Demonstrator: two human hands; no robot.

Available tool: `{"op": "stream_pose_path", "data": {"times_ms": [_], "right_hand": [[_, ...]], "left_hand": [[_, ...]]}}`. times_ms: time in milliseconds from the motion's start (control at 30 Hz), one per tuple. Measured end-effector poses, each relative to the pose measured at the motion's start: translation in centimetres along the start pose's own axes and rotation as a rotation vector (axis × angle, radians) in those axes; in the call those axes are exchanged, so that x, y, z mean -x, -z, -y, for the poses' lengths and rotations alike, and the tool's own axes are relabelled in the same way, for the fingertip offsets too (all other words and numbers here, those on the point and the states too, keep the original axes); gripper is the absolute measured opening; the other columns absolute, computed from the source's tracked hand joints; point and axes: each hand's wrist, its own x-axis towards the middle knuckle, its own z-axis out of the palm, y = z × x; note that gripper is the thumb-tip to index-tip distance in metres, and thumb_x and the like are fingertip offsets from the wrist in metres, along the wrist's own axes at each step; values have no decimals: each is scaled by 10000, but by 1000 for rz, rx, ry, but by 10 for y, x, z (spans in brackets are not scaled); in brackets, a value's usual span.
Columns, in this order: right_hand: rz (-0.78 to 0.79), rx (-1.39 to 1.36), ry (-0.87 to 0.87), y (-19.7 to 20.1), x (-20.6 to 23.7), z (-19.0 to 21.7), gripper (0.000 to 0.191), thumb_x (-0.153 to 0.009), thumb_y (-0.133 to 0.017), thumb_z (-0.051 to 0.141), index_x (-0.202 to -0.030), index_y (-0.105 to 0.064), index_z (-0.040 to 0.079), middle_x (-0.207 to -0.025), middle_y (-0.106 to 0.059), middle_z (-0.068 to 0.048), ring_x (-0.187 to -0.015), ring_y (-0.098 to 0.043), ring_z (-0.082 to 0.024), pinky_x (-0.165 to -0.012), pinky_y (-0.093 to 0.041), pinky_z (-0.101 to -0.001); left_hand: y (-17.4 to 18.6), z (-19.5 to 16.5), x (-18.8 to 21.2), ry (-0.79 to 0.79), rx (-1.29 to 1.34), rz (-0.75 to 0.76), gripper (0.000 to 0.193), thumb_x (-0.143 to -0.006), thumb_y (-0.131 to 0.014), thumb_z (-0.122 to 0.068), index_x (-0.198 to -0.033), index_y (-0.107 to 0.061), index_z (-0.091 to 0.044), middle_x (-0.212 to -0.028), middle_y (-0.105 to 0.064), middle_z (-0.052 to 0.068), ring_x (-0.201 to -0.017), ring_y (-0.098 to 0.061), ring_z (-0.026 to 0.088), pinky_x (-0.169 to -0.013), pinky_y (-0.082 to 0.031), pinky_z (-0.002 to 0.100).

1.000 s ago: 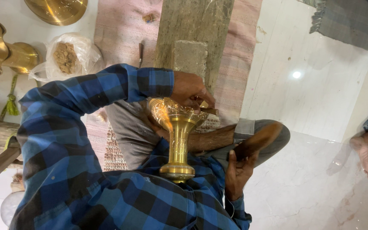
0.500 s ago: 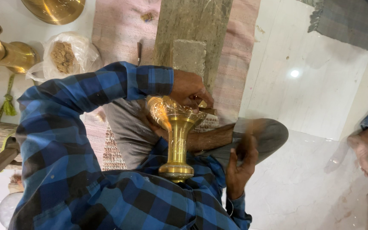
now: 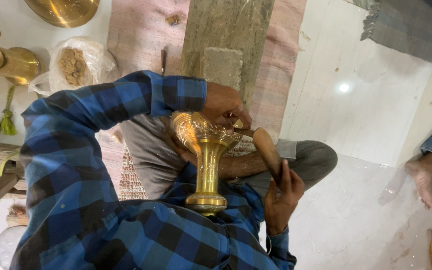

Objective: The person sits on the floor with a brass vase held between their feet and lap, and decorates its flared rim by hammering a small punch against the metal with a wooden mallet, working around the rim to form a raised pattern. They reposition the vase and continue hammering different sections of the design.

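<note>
Brass vase (image 3: 207,155) rests across the lap, its rim gripped by the left hand (image 3: 224,106) pinching a small chisel. Since a second ago, the right hand (image 3: 281,197) has swung its wooden mallet (image 3: 267,152) up toward that chisel, fingers wrapped around the handle, so a strike looks under way.

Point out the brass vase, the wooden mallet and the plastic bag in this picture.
brass vase (image 3: 207,165), head view, on its engraved stem.
wooden mallet (image 3: 267,151), head view, on its wooden head.
plastic bag (image 3: 74,65), head view, on the brown contents showing through.
</note>
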Motion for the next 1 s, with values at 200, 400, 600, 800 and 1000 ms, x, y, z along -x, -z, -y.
{"op": "stream_pose_path", "data": {"times_ms": [200, 400, 600, 800, 1000], "right_hand": [[30, 44, 15, 3, 1, 2, 618, -963, -660, -17, -1545, -462, 51, -1298, -582, -170, -1206, -570, -289, -1021, -484, -392], [41, -106, 25, 3, -1, 0, 529, -1006, -636, -12, -1506, -484, 73, -1365, -544, -162, -1242, -565, -264, -1031, -491, -353], [-62, -302, -95, -2, 5, -1, 639, -1009, -635, 5, -1588, -368, 52, -1310, -574, -171, -1232, -574, -272, -1057, -491, -358], [-169, -184, -87, -2, 9, 2, 620, -994, -662, 38, -1557, -413, 121, -1313, -582, -196, -1210, -577, -298, -1016, -497, -399], [145, 135, -95, 2, 2, 2, 627, -962, -625, 55, -1563, -472, 148, -1274, -572, -186, -1167, -604, -323, -982, -522, -438]], "left_hand": [[0, 3, 0, -60, 25, -33, 319, -933, -641, -152, -1248, -691, -157, -826, -784, 20, -618, -708, 168, -598, -552, 402], [0, 6, -1, 0, 0, -24, 411, -891, -642, -126, -1297, -678, -180, -825, -772, 50, -616, -709, 188, -611, -562, 404], [4, 3, -1, -56, 42, -33, 341, -919, -635, -126, -1254, -688, -170, -853, -793, 4, -669, -723, 153, -621, -562, 396], [4, 1, -1, -3, 9, -7, 367, -894, -705, -183, -1260, -699, -184, -762, -770, 47, -661, -716, 197, -643, -549, 421], [-1, 9, 3, -101, 84, -132, 361, -903, -714, -139, -1264, -706, -146, -903, -790, 36, -708, -740, 175, -660, -587, 375]]}}
